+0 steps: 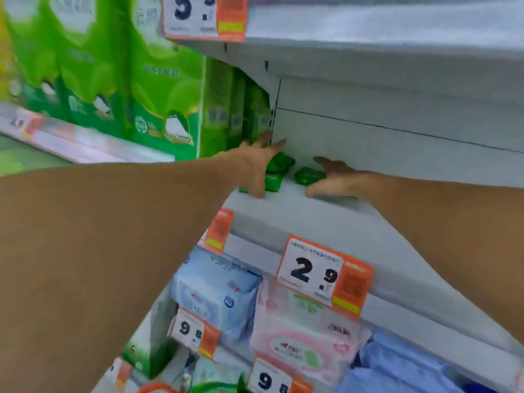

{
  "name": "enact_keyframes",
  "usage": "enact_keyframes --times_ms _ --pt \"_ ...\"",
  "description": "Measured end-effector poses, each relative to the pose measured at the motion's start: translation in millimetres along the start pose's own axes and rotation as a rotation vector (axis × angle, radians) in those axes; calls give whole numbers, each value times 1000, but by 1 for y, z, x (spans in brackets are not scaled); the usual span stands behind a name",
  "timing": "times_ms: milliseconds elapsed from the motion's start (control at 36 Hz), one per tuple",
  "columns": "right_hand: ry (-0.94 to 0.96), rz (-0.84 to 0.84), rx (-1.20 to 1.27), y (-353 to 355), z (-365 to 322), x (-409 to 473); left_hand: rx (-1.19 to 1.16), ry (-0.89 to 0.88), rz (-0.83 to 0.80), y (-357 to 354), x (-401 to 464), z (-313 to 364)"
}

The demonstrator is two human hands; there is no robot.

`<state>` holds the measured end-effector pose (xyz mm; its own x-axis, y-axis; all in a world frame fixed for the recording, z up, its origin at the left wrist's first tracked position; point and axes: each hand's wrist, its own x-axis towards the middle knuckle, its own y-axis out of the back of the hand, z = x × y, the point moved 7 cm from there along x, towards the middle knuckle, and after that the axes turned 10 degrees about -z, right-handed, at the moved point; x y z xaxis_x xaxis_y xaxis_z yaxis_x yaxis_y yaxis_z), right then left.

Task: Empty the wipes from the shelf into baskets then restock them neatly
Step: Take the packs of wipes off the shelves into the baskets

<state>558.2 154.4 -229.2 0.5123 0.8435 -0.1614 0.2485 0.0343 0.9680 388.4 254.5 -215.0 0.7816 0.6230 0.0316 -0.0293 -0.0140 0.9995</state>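
Both arms are extended onto the grey shelf [326, 217]. Small green wipe packs [279, 165] are seen at its back left corner, beside tall green cartons [167, 109]. The left hand [256, 163] is spread wide over the stacked packs. The right hand [333, 177] is opened wide, touching a separate green pack [309, 175].

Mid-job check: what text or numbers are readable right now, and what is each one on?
"5" with a partly cut smaller digit: top shelf price tag.
"2.9": price tag on the edge of the shelf the hands reach into.
"9": lower-left price tag, rest blurred.
"9": bottom price tag, rest cut off.
Printing on the big green packs and the small green wipes packs: too blurred.
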Motion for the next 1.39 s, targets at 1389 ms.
enact_keyframes --times_ms 1389 --pt "182 -557 1281 -129 36 -383 -1534 47 -20 -76 -381 39"
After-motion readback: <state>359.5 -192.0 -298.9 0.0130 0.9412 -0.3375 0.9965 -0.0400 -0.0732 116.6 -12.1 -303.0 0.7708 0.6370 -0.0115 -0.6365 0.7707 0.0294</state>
